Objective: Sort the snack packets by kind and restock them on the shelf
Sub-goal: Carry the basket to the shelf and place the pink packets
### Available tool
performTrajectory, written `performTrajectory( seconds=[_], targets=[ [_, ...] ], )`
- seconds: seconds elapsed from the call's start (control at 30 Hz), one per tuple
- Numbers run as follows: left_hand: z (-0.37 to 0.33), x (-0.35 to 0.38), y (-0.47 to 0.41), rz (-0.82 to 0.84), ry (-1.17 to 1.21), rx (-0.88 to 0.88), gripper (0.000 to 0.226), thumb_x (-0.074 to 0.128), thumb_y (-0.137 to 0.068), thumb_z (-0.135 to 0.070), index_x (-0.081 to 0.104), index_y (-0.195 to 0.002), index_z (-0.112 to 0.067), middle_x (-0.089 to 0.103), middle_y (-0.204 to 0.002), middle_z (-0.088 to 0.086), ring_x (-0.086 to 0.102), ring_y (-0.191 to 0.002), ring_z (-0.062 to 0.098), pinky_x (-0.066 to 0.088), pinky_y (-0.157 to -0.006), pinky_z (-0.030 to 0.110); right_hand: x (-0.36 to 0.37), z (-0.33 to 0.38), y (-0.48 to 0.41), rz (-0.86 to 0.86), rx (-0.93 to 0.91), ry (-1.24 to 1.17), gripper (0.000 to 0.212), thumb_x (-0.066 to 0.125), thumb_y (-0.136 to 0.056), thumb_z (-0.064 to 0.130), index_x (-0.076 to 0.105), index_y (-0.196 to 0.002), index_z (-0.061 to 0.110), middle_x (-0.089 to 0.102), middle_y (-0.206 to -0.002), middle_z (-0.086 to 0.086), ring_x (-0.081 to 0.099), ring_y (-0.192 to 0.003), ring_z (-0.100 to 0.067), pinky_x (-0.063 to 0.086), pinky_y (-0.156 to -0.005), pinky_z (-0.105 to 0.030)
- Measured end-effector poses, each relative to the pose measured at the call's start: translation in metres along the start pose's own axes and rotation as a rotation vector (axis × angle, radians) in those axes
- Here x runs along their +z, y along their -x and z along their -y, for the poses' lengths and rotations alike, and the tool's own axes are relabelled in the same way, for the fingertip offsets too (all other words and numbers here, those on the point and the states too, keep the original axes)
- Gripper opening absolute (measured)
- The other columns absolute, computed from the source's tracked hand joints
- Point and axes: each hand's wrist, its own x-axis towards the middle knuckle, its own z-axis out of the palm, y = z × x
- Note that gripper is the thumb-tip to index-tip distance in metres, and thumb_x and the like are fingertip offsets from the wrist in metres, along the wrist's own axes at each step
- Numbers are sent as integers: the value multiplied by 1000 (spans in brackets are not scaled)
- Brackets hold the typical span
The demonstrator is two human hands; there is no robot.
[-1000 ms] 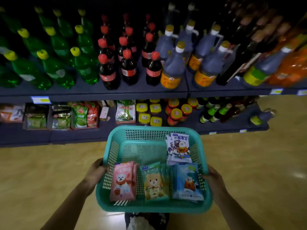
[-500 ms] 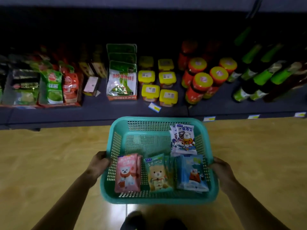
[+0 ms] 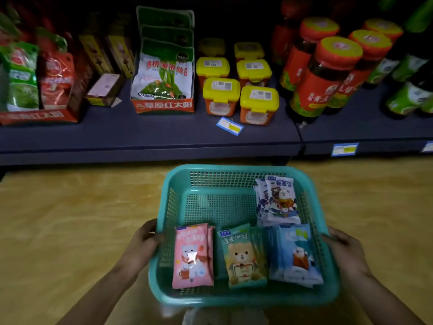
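Note:
I hold a teal mesh basket (image 3: 178,177) in front of the bottom shelf (image 3: 150,134). My left hand (image 3: 143,245) grips its left rim and my right hand (image 3: 346,252) grips its right rim. Inside lie small stacks of snack packets: pink ones (image 3: 192,256) at the near left, green bear ones (image 3: 242,256) in the middle, light blue ones (image 3: 296,256) at the near right, and white-and-blue ones (image 3: 278,200) at the far right. The far left of the basket holds nothing.
The dark shelf carries green and red bags (image 3: 37,73) at the left, a carton of seaweed bags (image 3: 164,71), yellow-lidded tubs (image 3: 239,90), and red-capped jars (image 3: 328,71) at the right. A loose price tag (image 3: 229,125) lies on the shelf front. Wooden floor below.
The view has dropped and closed in on the bottom shelf; the upper shelf of bottles has left the frame. Both hands keep their grip on the basket.

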Motion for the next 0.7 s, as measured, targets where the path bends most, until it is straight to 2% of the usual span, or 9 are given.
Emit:
performTrajectory(
  seconds=[0.1,0.2,0.27,0.33,0.43,0.5,0.53,0.63,0.7],
  targets=[
    [9,5,-10,-47,-34,85,27,49,-90,-2,59,-115,-4,65,-101,12,60,-82,17,47,-63,22,1,-8,-7,-20,-102,44,32,62,-86,6,63,-117,9,68,-108,-16,63,-95,-31,52,-75,-31],
    [9,6,-10,-368,-361,332,33,55,-81,-3,61,-114,-3,59,-111,18,53,-101,31,46,-84,36,10,15,30,-141,-507,251,33,57,-87,1,58,-120,10,57,-121,-6,55,-112,-23,43,-93,-34],
    [6,16,-2,-400,-431,458,34,51,-81,4,58,-113,-3,53,-113,16,48,-109,30,39,-93,37,31,38,67,88,-684,269,29,54,-89,4,57,-111,23,57,-107,13,56,-96,2,46,-85,-23],
    [7,31,5,-274,-405,466,35,50,-85,7,53,-119,-1,53,-118,15,49,-112,27,35,-96,25,63,48,92,474,-633,289,25,53,-90,11,56,-108,28,57,-100,21,57,-86,14,47,-72,-7],
    [20,47,0,-83,-314,361,41,46,-90,4,39,-130,-3,51,-113,11,60,-87,15,48,-73,10,125,30,105,798,-503,444,30,52,-93,21,51,-123,17,60,-105,14,59,-91,7,52,-78,-13],
    [27,54,-9,-19,-189,200,29,42,-93,0,40,-121,-8,58,-94,12,61,-62,17,53,-48,23,160,6,105,803,-454,565,43,54,-92,28,44,-130,13,62,-117,-2,62,-102,-13,54,-89,-34],
    [30,55,-11,-5,-105,105,23,41,-95,-4,43,-117,-9,60,-85,11,59,-57,19,52,-47,28,172,-3,106,772,-444,607,53,56,-90,32,38,-136,13,59,-124,-6,60,-108,-18,50,-93,-39],
    [33,60,-6,50,238,-99,26,36,-97,-20,58,-110,-15,70,-90,16,66,-74,30,56,-76,44,193,-14,109,561,-435,599,65,65,-82,36,38,-136,12,55,-128,-5,53,-115,-21,44,-98,-38],
    [31,61,-1,131,466,-190,41,28,-98,-26,65,-106,-10,71,-98,20,68,-85,33,52,-85,46,198,-17,113,450,-444,601,65,72,-74,36,44,-127,11,55,-123,-6,52,-113,-22,44,-96,-37]
  ],
)
